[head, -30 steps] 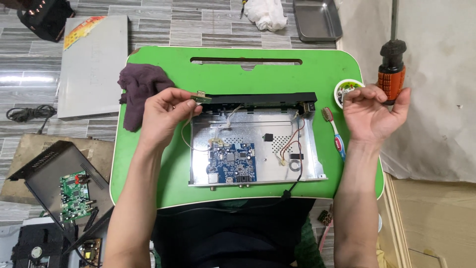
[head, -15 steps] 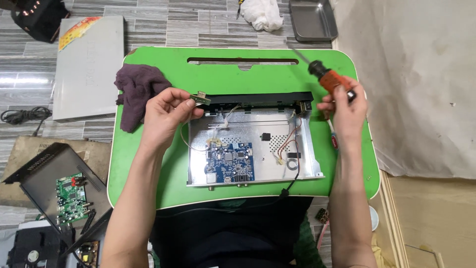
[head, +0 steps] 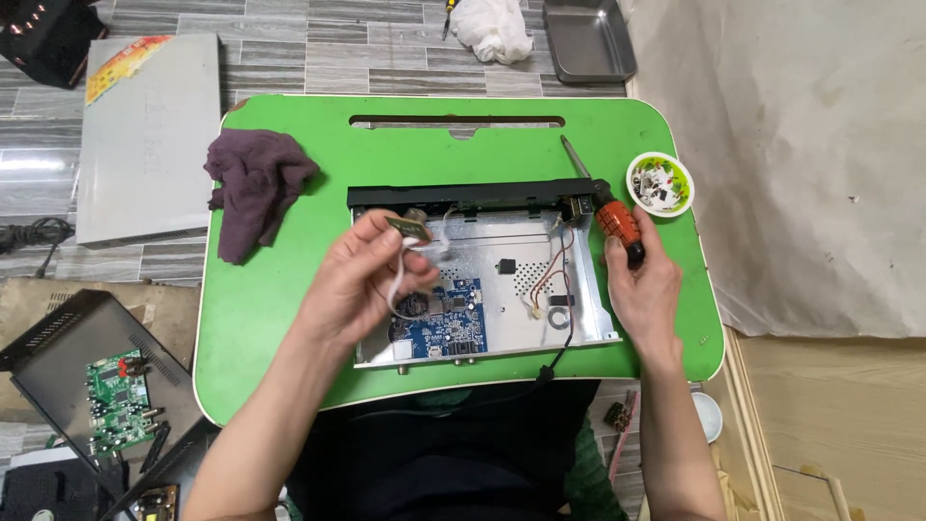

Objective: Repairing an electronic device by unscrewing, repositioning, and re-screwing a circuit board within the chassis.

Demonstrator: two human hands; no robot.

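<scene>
While pinched in the left hand [head: 362, 280] above the open metal chassis [head: 487, 280], a small board piece [head: 407, 228] with white wires trailing, lifted clear so the leads hang free toward the blue circuit board [head: 446, 323]. Right hand [head: 644, 289] wrapped around an orange-handled screwdriver [head: 610, 214], tip angled away over the tray's far right, kept ready beside the chassis. Close by, a small dish of screws [head: 660, 184], within reach. Left of the chassis, a crumpled purple cloth [head: 253, 188]. All on a green lap table [head: 289, 318] over tiled floor; grey metal cover [head: 145, 135], another green board [head: 118, 397] and a steel tray [head: 586, 39] scattered around.
</scene>
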